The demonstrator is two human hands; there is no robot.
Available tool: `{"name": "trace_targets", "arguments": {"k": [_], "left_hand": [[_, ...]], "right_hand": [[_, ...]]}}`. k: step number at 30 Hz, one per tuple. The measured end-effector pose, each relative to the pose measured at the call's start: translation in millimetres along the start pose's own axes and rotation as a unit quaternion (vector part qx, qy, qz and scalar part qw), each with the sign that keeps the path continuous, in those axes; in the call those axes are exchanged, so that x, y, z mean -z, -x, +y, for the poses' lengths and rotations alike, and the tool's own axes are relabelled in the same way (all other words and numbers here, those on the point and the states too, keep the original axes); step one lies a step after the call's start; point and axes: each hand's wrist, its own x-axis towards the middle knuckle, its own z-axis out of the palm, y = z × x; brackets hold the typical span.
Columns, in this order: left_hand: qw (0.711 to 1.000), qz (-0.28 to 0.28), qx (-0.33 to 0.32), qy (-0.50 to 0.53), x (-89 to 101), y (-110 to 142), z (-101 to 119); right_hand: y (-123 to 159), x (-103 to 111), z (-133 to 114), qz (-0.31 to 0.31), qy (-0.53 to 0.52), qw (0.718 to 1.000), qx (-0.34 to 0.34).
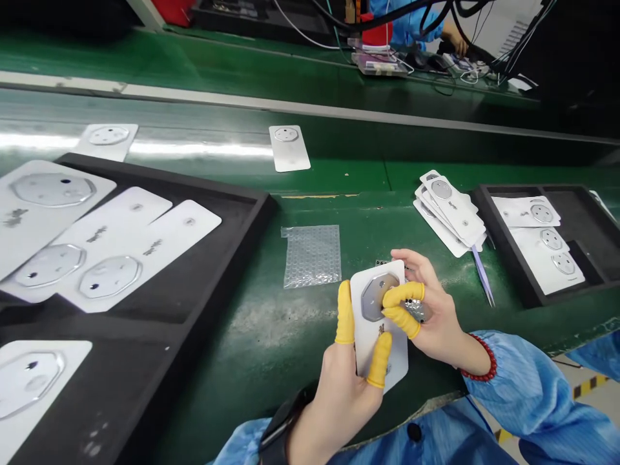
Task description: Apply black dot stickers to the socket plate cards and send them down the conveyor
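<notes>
- White rectangular card [393, 365]: held upright in the air above the desk, its long axis running roughly away from the person, tilted slightly
- Octagonal silvery plate [372, 300] on the card's far half, with a small dark hole; the right fingers cover part of it
- Left hand [339, 403]: the nearer hand, its fingers [345, 316] in yellow rubber cots, grasping the card's near left edge, the thumb side hidden
- Right hand [438, 316]: farther off and to the right, fingers [402, 294] curled and pinching over the plate, with a small shiny piece [417, 311] beneath them — what it is, I cannot tell
- Black wristwatch [285, 426] on the left wrist; red beaded bracelet [484, 365] and blue sleeve [523, 400] on the right arm
- Green desk [261, 349] below the hands, with a clear bubble-wrap sheet [312, 256] just beyond
- Fanned stack of white cards [448, 216] ahead, lilac tweezers [483, 278] beside it
- Black foam trays [256, 206] [484, 213] to both sides, each holding white cards
- Lone white card [289, 148] farther along the green belt
- Co-worker's hand [455, 39] at the far bench — well apart
</notes>
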Motion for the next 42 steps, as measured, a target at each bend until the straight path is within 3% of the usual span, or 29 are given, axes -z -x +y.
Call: {"name": "trace_targets", "arguments": {"k": [5, 9, 11, 14, 17, 20, 22, 23, 25, 28, 33, 35, 38, 42], "left_hand": [[0.985, -0.044, -0.1, -0.137, -0.6, 0.4, 1.2], [0.964, -0.052, -0.176, -0.194, 1.8, 2.7, -0.4], [0.962, -0.06, -0.187, -0.188, 2.3, 3.7, -1.2], [0.97, -0.071, -0.161, -0.168, 1.5, 2.7, -2.5], [0.986, -0.057, -0.105, -0.116, 2.7, -3.5, 1.7], [0.987, 0.065, -0.115, -0.09, 10.4, -15.7, 14.5], [0.982, 0.125, -0.096, -0.107, 18.5, -25.8, 22.9], [0.983, 0.128, -0.067, -0.117, 22.4, -30.8, 25.6], [0.986, 0.108, -0.007, -0.126, 27.7, -40.0, 27.0], [0.99, 0.053, 0.023, -0.127, 25.9, -48.5, 22.2], [0.988, -0.117, 0.089, -0.051, 6.2, -46.0, 15.6], [0.985, -0.128, 0.11, -0.023, -0.2, -43.0, 15.8], [0.988, -0.093, 0.124, -0.003, -4.0, -40.6, 18.1], [0.989, -0.086, 0.116, 0.027, -2.7, -40.8, 19.4]], "right_hand": [[-1.1, 4.0, 3.9, -0.022, -0.07, 0.996, -0.048], [-5.1, 10.4, 1.8, -0.094, -0.223, 0.961, -0.133], [-7.7, 13.0, -1.2, -0.124, -0.256, 0.945, -0.161], [-10.2, 14.3, -3.0, -0.121, -0.228, 0.947, -0.19], [-8.6, 18.7, 5.4, -0.113, -0.171, 0.964, -0.167], [0.7, 31.9, 25.1, -0.084, 0.053, 0.989, -0.112], [10.1, 42.0, 40.4, -0.061, 0.247, 0.962, -0.1], [14.5, 46.1, 47.0, -0.058, 0.31, 0.944, -0.101], [20.2, 51.0, 55.6, -0.057, 0.328, 0.938, -0.099], [18.0, 51.4, 55.3, -0.058, 0.2, 0.971, -0.115], [0.8, 44.6, 37.7, -0.115, -0.018, 0.977, -0.181], [-3.7, 40.9, 30.4, -0.1, 0.006, 0.984, -0.145], [-5.0, 34.4, 21.0, -0.032, 0.153, 0.988, -0.007], [-0.2, 23.2, 14.1, -0.082, 0.217, 0.963, 0.138]]}}
